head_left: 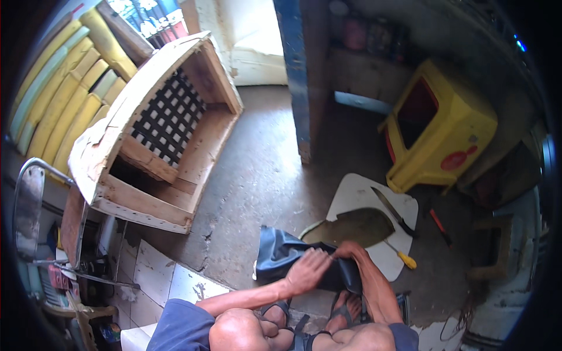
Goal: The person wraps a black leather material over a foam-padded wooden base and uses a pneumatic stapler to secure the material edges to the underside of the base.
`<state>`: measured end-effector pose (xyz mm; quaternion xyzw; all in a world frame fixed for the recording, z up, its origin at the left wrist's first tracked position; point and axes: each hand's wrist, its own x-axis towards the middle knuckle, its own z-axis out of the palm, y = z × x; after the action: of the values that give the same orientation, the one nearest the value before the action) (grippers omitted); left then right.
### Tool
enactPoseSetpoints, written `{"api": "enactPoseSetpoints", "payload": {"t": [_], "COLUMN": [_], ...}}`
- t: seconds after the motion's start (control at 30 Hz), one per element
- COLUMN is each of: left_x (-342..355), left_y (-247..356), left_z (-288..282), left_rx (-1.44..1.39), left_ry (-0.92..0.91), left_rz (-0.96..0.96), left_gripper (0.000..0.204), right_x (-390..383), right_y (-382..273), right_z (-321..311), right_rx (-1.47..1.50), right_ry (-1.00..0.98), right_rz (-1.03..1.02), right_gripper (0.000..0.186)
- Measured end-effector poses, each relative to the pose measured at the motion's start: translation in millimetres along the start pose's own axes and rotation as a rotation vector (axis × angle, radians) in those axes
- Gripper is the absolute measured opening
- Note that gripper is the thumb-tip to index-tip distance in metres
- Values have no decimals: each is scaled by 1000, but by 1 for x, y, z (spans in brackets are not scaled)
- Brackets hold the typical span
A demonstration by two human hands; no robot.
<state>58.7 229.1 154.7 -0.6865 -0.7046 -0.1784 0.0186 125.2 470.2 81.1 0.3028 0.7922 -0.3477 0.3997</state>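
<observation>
A piece of black leatherette (274, 250) lies folded in front of my knees. My left hand (307, 270) rests flat on it, fingers stretched out and fairly close together. Just to the right, my right hand (351, 251) is bent over the far edge of the leatherette, its fingers closed on it; the fingertips are partly hidden. Beyond my hands is a curved, brownish-green piece (367, 225) on a white board (349, 190). A knife with a dark handle (387, 205) lies across that board, and a screwdriver with a yellow handle (405, 260) lies near its right edge.
A wooden seat frame with black webbing (158, 126) stands tilted at the left. Yellow padded pieces (70, 111) are stacked behind it. A blue post (293, 82) rises ahead. At the right are a yellow plastic stool (448, 128) and a red-and-black tool (439, 225).
</observation>
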Motion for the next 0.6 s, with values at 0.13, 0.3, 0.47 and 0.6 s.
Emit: {"api": "enactPoseSetpoints", "payload": {"t": [0.13, 0.3, 0.47, 0.6], "left_x": [-13, 5, 50, 36], "left_y": [-4, -28, -35, -50], "left_z": [0, 6, -6, -13], "left_rx": [-59, -360, -520, -458], "left_ry": [-26, -370, -481, -607], "left_rz": [-130, -249, -237, -310], "left_gripper": [58, 42, 32, 37], "right_x": [4, 18, 5, -60], "right_y": [-17, 2, 35, 16], "right_z": [0, 18, 15, 17], "right_rx": [-60, -100, -111, 341], "right_ry": [-54, -64, 66, 697], "right_rz": [-39, -153, -261, -373], "right_gripper": [61, 60, 59, 60]}}
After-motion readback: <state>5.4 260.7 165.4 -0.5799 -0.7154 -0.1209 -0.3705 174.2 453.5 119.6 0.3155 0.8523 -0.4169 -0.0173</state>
